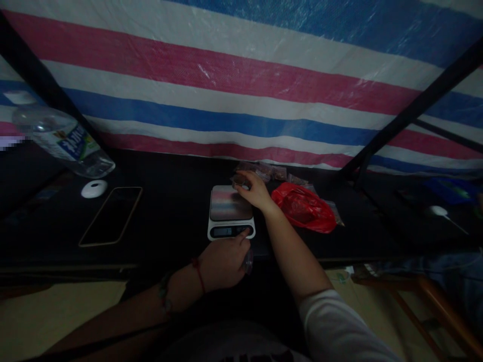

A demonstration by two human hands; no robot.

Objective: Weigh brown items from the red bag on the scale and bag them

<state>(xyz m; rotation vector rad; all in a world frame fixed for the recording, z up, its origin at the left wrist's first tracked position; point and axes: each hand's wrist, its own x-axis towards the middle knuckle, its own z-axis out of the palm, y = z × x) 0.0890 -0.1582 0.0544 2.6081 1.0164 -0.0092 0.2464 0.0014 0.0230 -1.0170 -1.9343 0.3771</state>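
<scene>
A white digital kitchen scale (231,213) with a steel plate and a dim lit display lies on the black table. My left hand (226,259) is at its front edge, the index finger touching the button area right of the display. Its other fingers are curled round a small clear plastic bag (248,261), partly hidden. My right hand (257,191) is at the plate's far right corner, thumb and fingers closed on a small clear container (239,180) with something brown in it. Whether the container rests on anything I cannot tell.
Beside my right forearm is a red plastic bag (304,207). Small clear bags (279,173) with brown contents lie behind it. To the left are a phone (112,216), a white oval object (94,188) and a tilted plastic bottle (64,136). A striped tarp (226,90) hangs behind.
</scene>
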